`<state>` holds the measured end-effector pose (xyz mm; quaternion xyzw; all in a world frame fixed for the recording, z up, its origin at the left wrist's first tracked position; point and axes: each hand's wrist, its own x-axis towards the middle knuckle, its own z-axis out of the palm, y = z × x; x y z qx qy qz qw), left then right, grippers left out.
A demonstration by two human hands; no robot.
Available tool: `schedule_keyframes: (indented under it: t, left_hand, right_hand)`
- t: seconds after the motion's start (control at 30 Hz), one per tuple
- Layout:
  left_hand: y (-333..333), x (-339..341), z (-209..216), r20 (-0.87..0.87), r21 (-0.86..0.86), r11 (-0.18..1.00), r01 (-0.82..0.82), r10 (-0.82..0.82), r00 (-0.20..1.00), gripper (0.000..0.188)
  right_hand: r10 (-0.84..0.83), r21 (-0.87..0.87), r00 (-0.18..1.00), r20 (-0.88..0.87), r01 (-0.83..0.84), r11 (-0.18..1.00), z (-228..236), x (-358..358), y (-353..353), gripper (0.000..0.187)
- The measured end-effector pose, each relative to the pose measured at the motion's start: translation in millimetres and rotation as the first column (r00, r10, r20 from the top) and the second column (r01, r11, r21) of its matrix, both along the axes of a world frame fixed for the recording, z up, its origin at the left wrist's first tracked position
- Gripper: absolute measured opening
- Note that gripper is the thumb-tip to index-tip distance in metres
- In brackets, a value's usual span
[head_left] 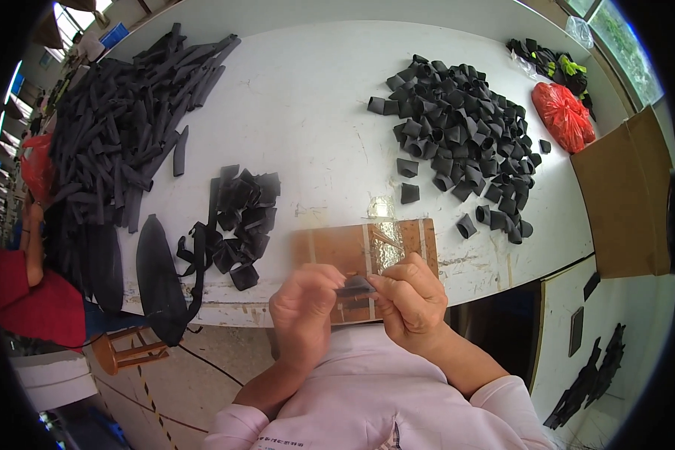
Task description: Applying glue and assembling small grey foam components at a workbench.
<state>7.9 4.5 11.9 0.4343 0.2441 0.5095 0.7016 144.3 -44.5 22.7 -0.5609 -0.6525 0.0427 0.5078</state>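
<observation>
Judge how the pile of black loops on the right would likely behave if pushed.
The pile of black loops would probably spread apart, since several pieces lie separately at its edges. It may be light for its bulk: many open ends show hollow pieces. Rounded openings hint at some springiness.

small dark piece [357, 287] | flattish, blurred — exact shape unclear | roughly level | between left hand [305, 304] and right hand [412, 301] — over brown board [331, 249]
</observation>
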Motion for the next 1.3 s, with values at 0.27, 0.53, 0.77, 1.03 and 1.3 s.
schedule_keyframes:
  t: [0.27,0.53,0.77,1.03,1.3]
  left_hand:
    - [11,-23,-53,-0.478,0.303,0.905,-0.298,0.415,0.774,0.015]
    - [56,-93,-110,-0.818,0.574,0.800,-0.178,0.572,-0.065,0.032]
    - [50,-111,-135,-0.800,0.599,0.800,-0.038,0.594,-0.086,0.009]
    - [21,-74,-43,-0.198,-0.287,0.931,0.227,-0.290,0.936,0.009]
    - [14,-42,-39,-0.002,-0.267,0.891,0.369,-0.383,0.924,0.013]
  right_hand:
    - [-0.117,-0.133,0.404,-0.907,-0.011,0.991,35,51,22,0.023]
    - [-0.334,-0.563,0.556,-0.761,-0.310,0.766,-26,9,-21,0.025]
    - [0.006,-0.675,0.886,-0.463,-0.357,0.646,-36,-18,-17,0.019]
    - [-0.077,-0.413,0.968,-0.239,-0.030,0.910,-47,-47,-11,0.016]
    - [0.032,-0.527,0.863,-0.504,-0.336,0.781,-30,-14,-18,0.015]
